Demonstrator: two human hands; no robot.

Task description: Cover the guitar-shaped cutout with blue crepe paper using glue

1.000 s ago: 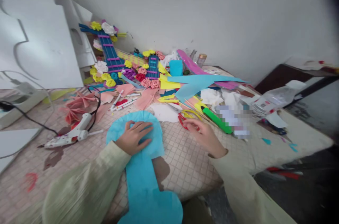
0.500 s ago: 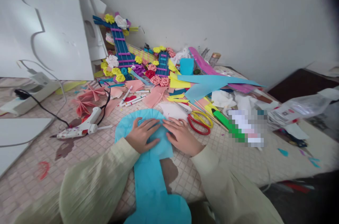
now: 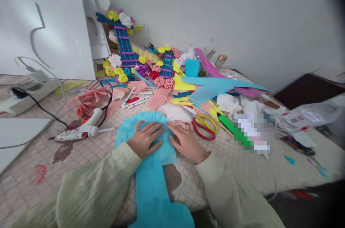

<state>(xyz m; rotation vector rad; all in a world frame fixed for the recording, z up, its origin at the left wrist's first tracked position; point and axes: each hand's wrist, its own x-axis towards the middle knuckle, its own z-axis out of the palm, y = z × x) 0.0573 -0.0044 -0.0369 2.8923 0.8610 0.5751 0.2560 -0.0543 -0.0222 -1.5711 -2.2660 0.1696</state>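
Note:
A blue crepe-paper-covered shape (image 3: 151, 192) lies on the table in front of me, with a rounded top and a long narrow part running down toward my body. My left hand (image 3: 145, 139) rests on its round end, palm down with fingers stretched. Opposite it, my right hand (image 3: 188, 142) presses on the right edge of the same blue paper, fingers spread and their tips on the sheet. A loose paper corner (image 3: 169, 157) sticks out between the hands. Scissors (image 3: 204, 129) with red and yellow handles lie just right of my right hand.
A hot glue gun (image 3: 81, 131) lies at left, its cord near a white power strip (image 3: 29, 93). Behind are markers (image 3: 138, 102), paper flowers (image 3: 161, 82) and a flower-trimmed paper guitar (image 3: 125, 46). A green marker-like tube (image 3: 233, 129) and a plastic bag (image 3: 309, 115) are at right.
My hands stay almost in place on the blue paper. The view has shifted slightly, and the fingers of my right hand look a little more bent.

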